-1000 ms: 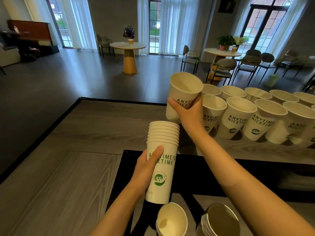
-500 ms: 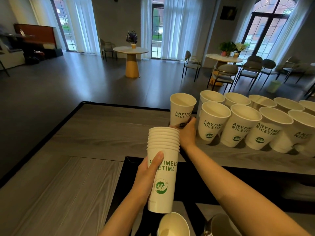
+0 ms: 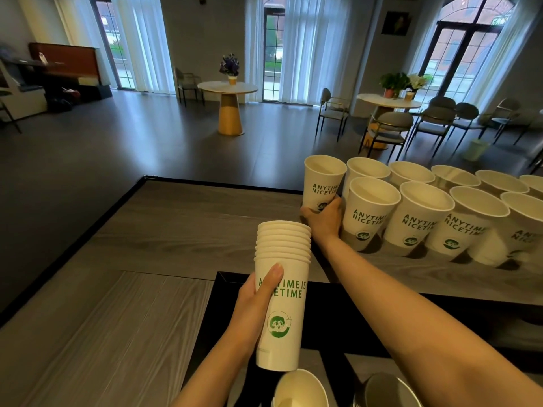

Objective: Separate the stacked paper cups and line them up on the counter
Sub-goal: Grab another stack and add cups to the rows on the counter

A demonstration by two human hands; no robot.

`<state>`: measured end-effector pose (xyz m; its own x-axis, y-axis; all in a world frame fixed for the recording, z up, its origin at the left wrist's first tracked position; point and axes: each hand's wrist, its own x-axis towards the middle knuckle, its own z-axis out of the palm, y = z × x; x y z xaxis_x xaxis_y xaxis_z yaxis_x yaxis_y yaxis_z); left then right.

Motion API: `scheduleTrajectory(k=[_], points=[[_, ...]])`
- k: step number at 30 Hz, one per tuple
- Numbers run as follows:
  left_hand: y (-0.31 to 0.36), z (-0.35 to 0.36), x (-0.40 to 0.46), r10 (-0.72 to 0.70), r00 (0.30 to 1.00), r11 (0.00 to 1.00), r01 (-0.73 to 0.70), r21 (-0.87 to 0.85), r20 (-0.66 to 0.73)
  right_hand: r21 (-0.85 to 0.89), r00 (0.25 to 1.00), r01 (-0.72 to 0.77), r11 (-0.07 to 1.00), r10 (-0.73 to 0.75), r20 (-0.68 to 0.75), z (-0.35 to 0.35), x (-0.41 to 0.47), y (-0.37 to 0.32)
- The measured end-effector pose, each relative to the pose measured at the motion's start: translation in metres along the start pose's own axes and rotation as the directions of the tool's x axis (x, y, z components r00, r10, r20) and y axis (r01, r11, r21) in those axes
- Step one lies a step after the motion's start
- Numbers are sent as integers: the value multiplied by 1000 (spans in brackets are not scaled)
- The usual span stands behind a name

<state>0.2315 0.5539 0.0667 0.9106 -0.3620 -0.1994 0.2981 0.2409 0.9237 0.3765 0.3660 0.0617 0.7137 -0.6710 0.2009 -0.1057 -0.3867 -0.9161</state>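
My left hand [image 3: 252, 304] grips a stack of several nested white paper cups [image 3: 281, 292] with green print, held upright above the dark strip of the counter. My right hand [image 3: 323, 218] is stretched forward, closed around the base of a single cup [image 3: 321, 182] that stands upright at the left end of the back row. Two rows of several matching cups [image 3: 420, 215] run to the right along the grey wood counter [image 3: 164, 230].
Two more cup stacks, one white [image 3: 299, 389] and one darker-looking [image 3: 388, 390], show at the bottom edge. The counter's black-trimmed far edge [image 3: 223, 183] drops off to a room with round tables and chairs.
My right hand has carried the single cup down and forward from mid-air and brought it upright to the left end of the back row. The stack in my left hand has stayed put.
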Motion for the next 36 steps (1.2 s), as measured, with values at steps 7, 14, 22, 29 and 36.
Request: scheduleTrajectory(k=[7,14,22,29,36], points=[[0,-1,0,1,1000,1000,-1,2,6,-8,999,-11,1000,12,50,-4,0,0],[1,0,0,2,1000,1000,-2,-7,0,-16,986,-87,996,89,144,-10,-26,8],[1,1,-2,-8,1000,1000,8,6,9,124,945,-216,968,175,278,-62,-69,-12],[2,1,-2,3,1000,1000,-2,-15,22,288,768,-272,918,27,640,-107,-96,-40],[2,0,-4,7,996,1000,-8,10,89,170,645,-290,942,61,762,-114,-86,-54]])
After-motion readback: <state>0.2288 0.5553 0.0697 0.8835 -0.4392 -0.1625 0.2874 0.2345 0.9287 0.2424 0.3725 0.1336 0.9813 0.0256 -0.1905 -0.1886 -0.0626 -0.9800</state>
